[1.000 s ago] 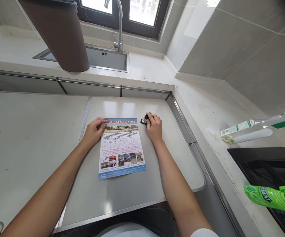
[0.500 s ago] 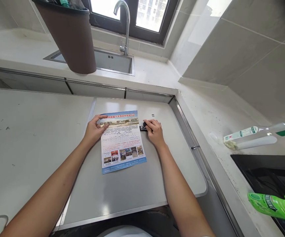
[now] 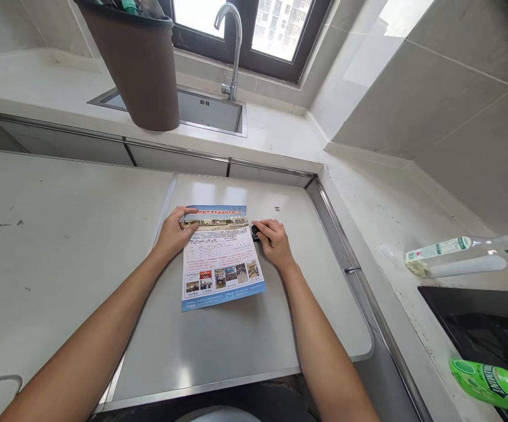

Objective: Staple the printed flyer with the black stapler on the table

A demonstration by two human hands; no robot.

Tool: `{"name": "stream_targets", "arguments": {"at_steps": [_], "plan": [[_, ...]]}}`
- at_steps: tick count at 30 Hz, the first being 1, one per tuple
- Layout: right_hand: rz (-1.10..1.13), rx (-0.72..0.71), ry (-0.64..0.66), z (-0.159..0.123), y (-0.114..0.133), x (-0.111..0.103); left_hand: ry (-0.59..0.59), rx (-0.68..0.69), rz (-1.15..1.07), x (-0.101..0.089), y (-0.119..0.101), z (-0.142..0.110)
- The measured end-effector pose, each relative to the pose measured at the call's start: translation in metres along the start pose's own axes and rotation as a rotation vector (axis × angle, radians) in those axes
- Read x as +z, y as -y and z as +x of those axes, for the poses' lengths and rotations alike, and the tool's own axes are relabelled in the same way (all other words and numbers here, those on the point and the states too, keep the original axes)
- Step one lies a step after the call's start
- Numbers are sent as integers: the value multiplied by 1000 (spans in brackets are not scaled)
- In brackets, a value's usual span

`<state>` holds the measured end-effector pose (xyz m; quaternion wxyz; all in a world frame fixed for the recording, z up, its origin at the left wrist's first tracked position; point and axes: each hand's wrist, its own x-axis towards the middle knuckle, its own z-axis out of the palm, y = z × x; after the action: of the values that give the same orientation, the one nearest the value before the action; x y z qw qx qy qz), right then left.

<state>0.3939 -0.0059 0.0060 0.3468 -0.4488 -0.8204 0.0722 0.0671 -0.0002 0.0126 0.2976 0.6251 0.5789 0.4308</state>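
Observation:
A printed flyer [image 3: 220, 252] with blue borders, red and black text and a row of small photos is held over the grey-white folding table [image 3: 218, 346]. My left hand [image 3: 178, 230] pinches its upper left edge, thumb on the front. At the flyer's upper right edge, my right hand [image 3: 275, 241] is closed around a small black stapler [image 3: 255, 232], mostly hidden by the fingers. The stapler's end meets the paper's edge; whether the paper is between its jaws I cannot tell. Tiny silver strips [image 3: 277, 208], like staples, lie just beyond my right hand.
Behind the table, a brown bin [image 3: 148, 70] stands on the counter [image 3: 280, 132] by the sink [image 3: 244, 120] and faucet [image 3: 235, 53]. To the right are a clear bottle [image 3: 473, 246], a black cooktop [image 3: 486, 328] and a green bottle [image 3: 491, 384].
The stapler has come up against the flyer's right edge, and the fingers now cover more of it. The flyer's lower right corner has lifted slightly. The whole view has shifted a little.

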Motion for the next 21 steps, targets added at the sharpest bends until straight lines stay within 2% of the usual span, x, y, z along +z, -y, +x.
{"name": "stream_targets", "arguments": {"at_steps": [4,13,21], "plan": [[14,0,-28,0,-1,0,6,26,70,-1,-3,0],[-23,-15,-63,-2,-1,2,32,80,54,-1,-2,1],[37,-95,8,3,22,13,50,76,66,0,0,2]]}}
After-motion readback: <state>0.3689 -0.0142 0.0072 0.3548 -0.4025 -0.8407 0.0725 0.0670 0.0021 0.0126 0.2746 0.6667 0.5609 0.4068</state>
